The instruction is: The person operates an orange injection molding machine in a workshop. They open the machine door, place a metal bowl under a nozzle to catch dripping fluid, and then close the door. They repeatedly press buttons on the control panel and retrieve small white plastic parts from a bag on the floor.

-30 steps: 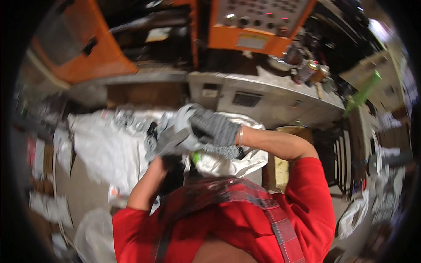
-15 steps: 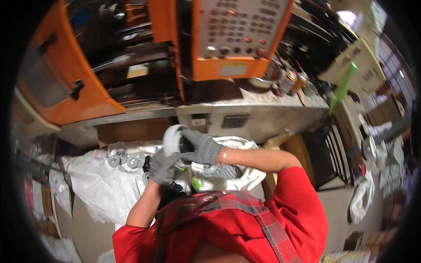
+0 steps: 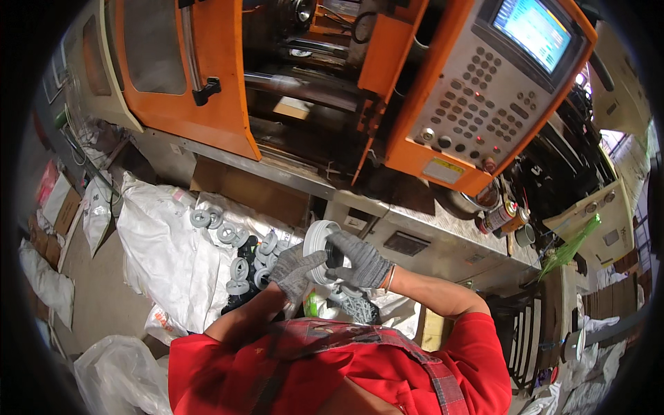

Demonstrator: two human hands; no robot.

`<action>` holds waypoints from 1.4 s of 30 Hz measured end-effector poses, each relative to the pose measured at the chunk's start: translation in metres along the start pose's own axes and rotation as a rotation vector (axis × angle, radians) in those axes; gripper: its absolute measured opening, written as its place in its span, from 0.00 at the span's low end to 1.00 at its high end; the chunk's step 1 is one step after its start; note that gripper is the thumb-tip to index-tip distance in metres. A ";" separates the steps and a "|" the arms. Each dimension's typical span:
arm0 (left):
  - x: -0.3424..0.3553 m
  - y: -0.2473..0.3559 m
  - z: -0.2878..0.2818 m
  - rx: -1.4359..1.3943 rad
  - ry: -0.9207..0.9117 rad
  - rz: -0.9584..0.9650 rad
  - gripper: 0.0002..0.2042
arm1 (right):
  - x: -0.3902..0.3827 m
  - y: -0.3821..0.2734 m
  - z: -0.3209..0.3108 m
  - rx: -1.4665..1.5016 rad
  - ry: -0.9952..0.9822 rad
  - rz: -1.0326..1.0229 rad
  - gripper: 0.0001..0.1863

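Note:
Both of my hands wear grey knit gloves and hold a light grey plastic threaded ring (image 3: 315, 243) in front of my chest. My left hand (image 3: 296, 272) grips its near left side, thumb laid against it. On the other side, my right hand (image 3: 362, 261) has its fingers curled round and partly into the opening, where something dark shows. Below and to the left, several grey plastic wheel-shaped parts (image 3: 237, 268) lie in a loose group on white sacking (image 3: 169, 242). Under my hands, thin grey plastic pieces (image 3: 358, 308) fill an open white bag.
An orange machine with a sliding door (image 3: 173, 76) stands ahead; its button panel (image 3: 470, 104) and lit screen (image 3: 532, 31) are at the right. Spray cans (image 3: 496, 217) and a metal bowl (image 3: 470, 199) stand on the ledge. A clear plastic bag (image 3: 121, 373) lies on the floor at lower left.
My view has swung, so the machine's screen and more of the left floor show. The ring is turned a little in my hands, and both hands still hold it.

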State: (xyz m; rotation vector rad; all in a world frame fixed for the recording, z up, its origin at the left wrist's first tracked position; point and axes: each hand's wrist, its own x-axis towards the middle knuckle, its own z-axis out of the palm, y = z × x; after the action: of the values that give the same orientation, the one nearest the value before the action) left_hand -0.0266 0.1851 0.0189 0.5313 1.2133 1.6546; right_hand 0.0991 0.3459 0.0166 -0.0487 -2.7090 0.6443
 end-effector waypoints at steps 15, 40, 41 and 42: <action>0.033 0.070 -0.038 0.651 0.010 0.354 0.29 | 0.101 -0.001 -0.015 0.670 -0.079 0.458 0.28; 0.158 0.126 -0.108 0.819 0.236 0.958 0.25 | 0.099 0.038 -0.229 -1.225 0.628 0.316 0.13; 0.166 0.132 -0.105 0.914 0.253 1.036 0.24 | 0.096 0.032 -0.238 -1.205 0.611 0.301 0.13; 0.174 0.138 -0.101 0.916 0.265 1.070 0.24 | 0.096 0.024 -0.245 -1.185 0.594 0.288 0.13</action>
State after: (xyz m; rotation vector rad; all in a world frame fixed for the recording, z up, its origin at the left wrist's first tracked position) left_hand -0.2420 0.2894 0.0684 1.8100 2.0891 1.9391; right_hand 0.0935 0.4841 0.2419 -0.7748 -2.1109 -0.8464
